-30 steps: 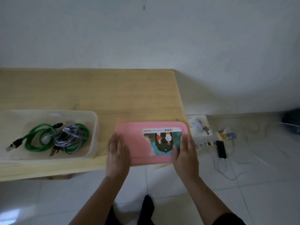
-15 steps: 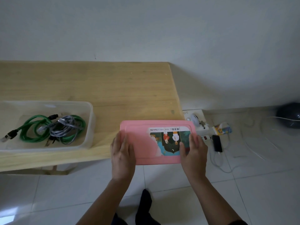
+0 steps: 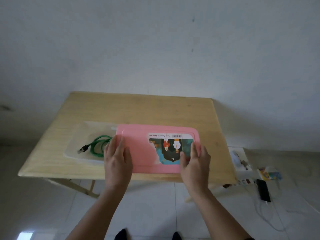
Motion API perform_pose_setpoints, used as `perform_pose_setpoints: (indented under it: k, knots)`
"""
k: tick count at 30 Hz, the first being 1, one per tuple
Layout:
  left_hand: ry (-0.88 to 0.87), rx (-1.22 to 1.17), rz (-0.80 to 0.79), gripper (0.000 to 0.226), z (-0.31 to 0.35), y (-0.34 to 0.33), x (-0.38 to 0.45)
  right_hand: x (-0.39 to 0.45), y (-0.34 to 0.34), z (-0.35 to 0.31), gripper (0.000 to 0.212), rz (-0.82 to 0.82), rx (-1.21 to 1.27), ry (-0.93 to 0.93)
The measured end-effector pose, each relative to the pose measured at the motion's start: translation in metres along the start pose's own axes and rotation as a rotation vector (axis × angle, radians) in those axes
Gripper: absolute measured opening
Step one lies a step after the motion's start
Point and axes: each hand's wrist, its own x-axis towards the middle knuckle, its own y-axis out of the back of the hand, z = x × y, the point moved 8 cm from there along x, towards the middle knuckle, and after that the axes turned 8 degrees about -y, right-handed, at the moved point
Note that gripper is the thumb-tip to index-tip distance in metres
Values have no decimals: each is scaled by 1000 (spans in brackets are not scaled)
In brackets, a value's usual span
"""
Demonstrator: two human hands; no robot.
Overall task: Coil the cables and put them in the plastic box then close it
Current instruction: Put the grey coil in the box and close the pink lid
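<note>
I hold a pink lid [image 3: 140,146] with a picture label by its two short ends, my left hand [image 3: 116,159] on the left end and my right hand [image 3: 194,161] on the right end. The lid hovers over the right part of the clear plastic box [image 3: 78,154] on the wooden table [image 3: 138,110]. A coiled green cable [image 3: 97,145] with a black plug lies in the uncovered left part of the box. The rest of the box's contents are hidden under the lid.
The table stands against a pale wall. On the tiled floor to the right lie a white power strip [image 3: 239,159], a black phone [image 3: 263,190] with a white cord, and a small coloured packet [image 3: 269,174]. My feet show at the bottom edge.
Both hands have carried the pink lid from the table's right front corner leftward over the box. It now covers the grey cable and part of the green one. The camera view has shifted.
</note>
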Motion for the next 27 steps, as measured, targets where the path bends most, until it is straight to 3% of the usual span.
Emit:
perform_pose_setpoints:
  k: [4, 10, 27]
  knots:
    - [54, 85, 1, 32, -71, 44, 17, -25, -52, -61, 51, -76, 25, 50]
    - [55, 101, -109, 36, -140, 61, 46, -51, -101, -112, 49, -87, -60, -26]
    - [-18, 47, -210, 34, -178, 52, 78, -50, -120, -138, 45, 29, -143, -52]
